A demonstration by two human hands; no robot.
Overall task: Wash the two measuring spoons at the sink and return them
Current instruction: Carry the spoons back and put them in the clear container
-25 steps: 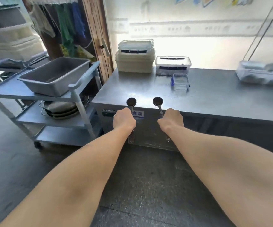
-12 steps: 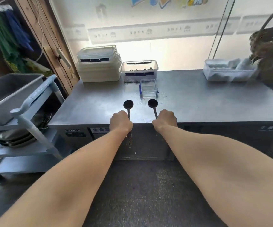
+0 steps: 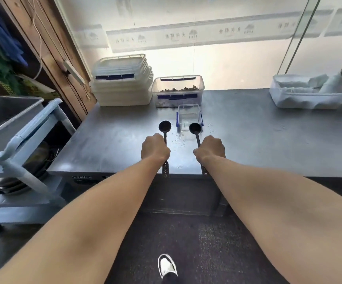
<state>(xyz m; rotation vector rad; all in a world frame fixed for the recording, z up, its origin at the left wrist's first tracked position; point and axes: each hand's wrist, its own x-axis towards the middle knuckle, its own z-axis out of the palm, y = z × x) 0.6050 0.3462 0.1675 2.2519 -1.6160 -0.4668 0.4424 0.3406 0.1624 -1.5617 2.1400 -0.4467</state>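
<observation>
Now at the counter: over the last second the person walked up to the brushed stainless-steel worktable point(image 3: 248, 140), which has slid from off-right to square in mid-frame, and both fists are out over its near edge.

Left hand point(image 3: 155, 149) is wrapped tight round the handle of the left black round-bowled measuring spoon point(image 3: 164, 126); right hand point(image 3: 210, 149) likewise clamps the right black measuring spoon point(image 3: 195, 128). Both bowls point away, above the tabletop at centre frame; handle tails stick out below the fists at the table's edge. Can't tell if the bowls touch the steel.

My read: no sink in view, so this looks like the return leg, set-down not yet done. Can't confirm they're washed.

Around:
- small clear lidless plastic box with blue clips point(image 3: 188, 116), just beyond the right spoon's bowl; nearest obstacle
- scattered pale specks point(image 3: 178, 139) on the steel between the spoons, droplets or grains, unclear
- clear lidded tub with brown contents point(image 3: 178, 91) and stack of cream plastic containers point(image 3: 123, 80), upper centre
- white cloth-lined bin point(image 3: 309, 93), upper right
- grey utility cart point(image 3: 22, 128) with tub, left edge, well apart
- white shoe point(image 3: 167, 265), bottom centre
</observation>
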